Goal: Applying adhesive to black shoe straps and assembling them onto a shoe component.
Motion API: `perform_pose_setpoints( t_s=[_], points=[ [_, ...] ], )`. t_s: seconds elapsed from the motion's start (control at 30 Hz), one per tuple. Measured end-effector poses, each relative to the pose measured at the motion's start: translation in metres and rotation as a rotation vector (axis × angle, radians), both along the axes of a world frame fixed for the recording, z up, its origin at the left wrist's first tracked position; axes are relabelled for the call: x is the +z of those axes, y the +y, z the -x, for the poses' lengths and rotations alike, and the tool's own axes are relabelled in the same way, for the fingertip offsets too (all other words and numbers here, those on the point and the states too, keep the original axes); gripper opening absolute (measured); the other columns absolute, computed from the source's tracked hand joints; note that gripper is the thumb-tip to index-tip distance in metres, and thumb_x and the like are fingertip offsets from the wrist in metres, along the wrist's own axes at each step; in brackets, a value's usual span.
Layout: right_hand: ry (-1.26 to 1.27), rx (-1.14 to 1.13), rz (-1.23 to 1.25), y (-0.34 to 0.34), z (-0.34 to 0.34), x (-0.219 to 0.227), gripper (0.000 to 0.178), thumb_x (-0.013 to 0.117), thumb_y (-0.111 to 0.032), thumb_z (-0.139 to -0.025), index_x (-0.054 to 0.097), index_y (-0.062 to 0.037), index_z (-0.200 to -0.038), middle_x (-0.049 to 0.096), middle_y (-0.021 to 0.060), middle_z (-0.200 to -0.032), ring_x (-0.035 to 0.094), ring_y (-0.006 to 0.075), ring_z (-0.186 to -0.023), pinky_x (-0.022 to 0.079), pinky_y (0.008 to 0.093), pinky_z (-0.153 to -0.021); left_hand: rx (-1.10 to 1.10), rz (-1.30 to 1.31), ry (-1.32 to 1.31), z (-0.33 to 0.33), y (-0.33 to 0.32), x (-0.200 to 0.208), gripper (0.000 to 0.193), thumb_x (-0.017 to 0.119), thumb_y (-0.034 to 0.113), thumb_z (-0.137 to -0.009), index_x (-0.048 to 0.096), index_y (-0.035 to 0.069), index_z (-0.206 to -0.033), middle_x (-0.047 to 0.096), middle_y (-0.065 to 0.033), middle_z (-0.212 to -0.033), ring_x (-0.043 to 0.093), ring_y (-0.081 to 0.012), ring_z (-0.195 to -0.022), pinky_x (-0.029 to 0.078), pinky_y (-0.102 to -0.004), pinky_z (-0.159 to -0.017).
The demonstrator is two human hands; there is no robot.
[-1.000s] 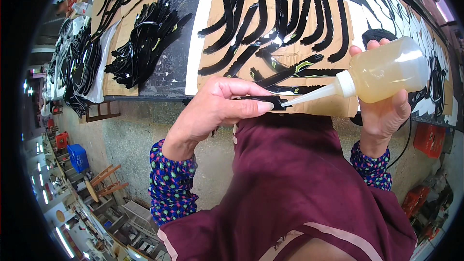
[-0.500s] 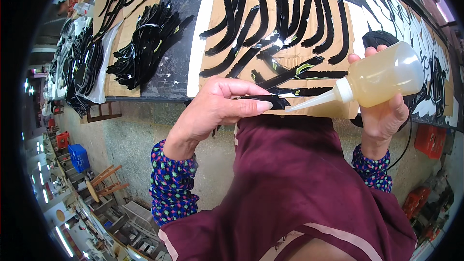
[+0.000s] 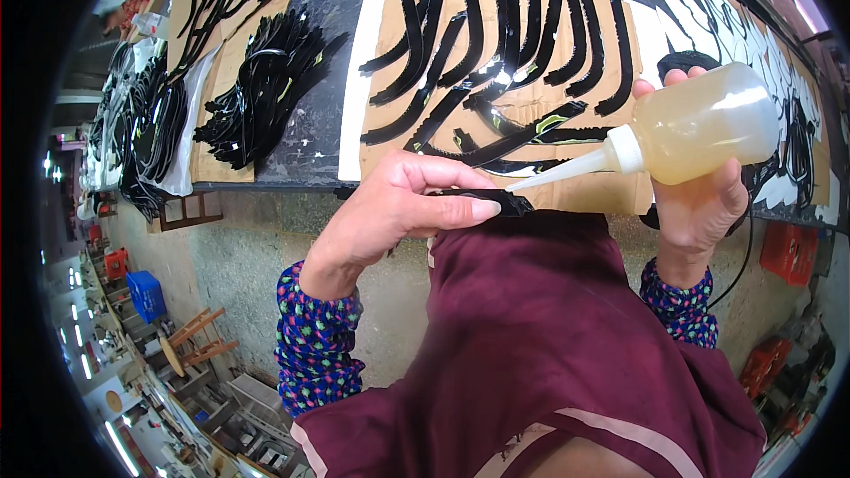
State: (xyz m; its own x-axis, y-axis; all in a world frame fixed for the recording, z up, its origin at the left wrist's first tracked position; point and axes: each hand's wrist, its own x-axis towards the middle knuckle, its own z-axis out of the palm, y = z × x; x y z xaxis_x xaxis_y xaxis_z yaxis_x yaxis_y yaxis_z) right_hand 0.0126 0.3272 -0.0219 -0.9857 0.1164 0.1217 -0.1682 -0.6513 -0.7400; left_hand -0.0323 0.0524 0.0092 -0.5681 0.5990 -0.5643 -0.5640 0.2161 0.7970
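Note:
Between the thumb and fingers of my left hand (image 3: 394,212) I pinch a black strip (image 3: 506,202) by the table's near edge. My right hand (image 3: 699,212) grips a clear squeeze bottle (image 3: 708,128) of pale yellow liquid, tipped on its side. Its white nozzle (image 3: 562,175) points left, with the tip at the upper edge of the held strip; whether it touches I cannot tell. Beyond my hands, several curved black strips (image 3: 575,40) lie spread on a cardboard sheet (image 3: 611,199), a few crossing one another near the front.
A heap of black strips (image 3: 257,97) lies on cardboard at the left, beside more strips at the table's far left. White pointed pieces (image 3: 708,26) cover the right side. A wooden stool (image 3: 195,341) and a blue bin (image 3: 146,295) stand on the floor to the left.
The nozzle tip has moved left and slightly up along the held strip. The strip has tilted and dropped a little. My left hand keeps its pinch.

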Motion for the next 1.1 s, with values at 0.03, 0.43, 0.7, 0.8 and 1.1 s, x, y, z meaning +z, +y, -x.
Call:
perform_pose_setpoints(
  t_s=[0.03,0.43,0.7,0.8,1.1],
  points=[
    [0.000,0.007,-0.012,0.000,0.000,0.001,0.086,0.077,-0.028,-0.070,0.030,-0.0010,-0.138,0.044,0.0183,-0.133,0.033,0.0453,-0.128,0.022,0.0498,-0.111,0.000,0.000,0.000,0.000,0.000,0.000,0.020,0.067,0.009,-0.084,0.068,0.002,-0.102,0.062,0.0061,-0.079,0.047,0.0021,-0.064,0.032,-0.0143,-0.053],
    [-0.011,0.002,-0.007,0.003,-0.002,-0.004,0.083,0.075,-0.026,-0.071,0.032,-0.0015,-0.137,0.045,0.0167,-0.133,0.038,0.0376,-0.128,0.021,0.0524,-0.112,0.051,0.038,-0.031,0.000,0.000,-0.001,0.023,0.067,0.010,-0.084,0.067,0.001,-0.105,0.060,0.0059,-0.077,0.047,0.0013,-0.064,0.034,-0.0145,-0.054],
    [-0.017,0.016,-0.012,0.005,-0.003,-0.003,0.086,0.074,-0.026,-0.071,0.028,-0.0007,-0.139,0.042,0.0194,-0.136,0.030,0.0477,-0.129,0.021,0.0511,-0.111,0.062,0.030,-0.016,0.001,-0.002,0.004,0.024,0.069,0.011,-0.082,0.067,0.001,-0.104,0.058,0.0063,-0.073,0.043,0.0014,-0.059,0.029,-0.0154,-0.050],
    [-0.035,0.023,0.010,0.007,-0.005,-0.006,0.086,0.075,-0.026,-0.071,0.028,-0.0008,-0.139,0.042,0.0190,-0.136,0.031,0.0470,-0.129,0.021,0.0508,-0.111,0.089,0.064,-0.006,-0.001,-0.001,0.003,0.022,0.069,0.011,-0.082,0.067,0.001,-0.101,0.055,0.0066,-0.069,0.039,0.0015,-0.055,0.025,-0.0164,-0.048],
    [-0.126,-0.148,0.072,0.036,-0.023,-0.033,0.085,0.078,-0.021,-0.066,0.034,-0.0009,-0.135,0.047,0.0175,-0.129,0.040,0.0443,-0.124,0.026,0.0512,-0.109,0.348,-0.074,0.042,0.003,-0.027,0.002,0.026,0.055,0.015,-0.091,0.057,-0.002,-0.111,0.049,0.0050,-0.064,0.033,-0.0005,-0.047,0.024,-0.0164,-0.044]
  ],
)
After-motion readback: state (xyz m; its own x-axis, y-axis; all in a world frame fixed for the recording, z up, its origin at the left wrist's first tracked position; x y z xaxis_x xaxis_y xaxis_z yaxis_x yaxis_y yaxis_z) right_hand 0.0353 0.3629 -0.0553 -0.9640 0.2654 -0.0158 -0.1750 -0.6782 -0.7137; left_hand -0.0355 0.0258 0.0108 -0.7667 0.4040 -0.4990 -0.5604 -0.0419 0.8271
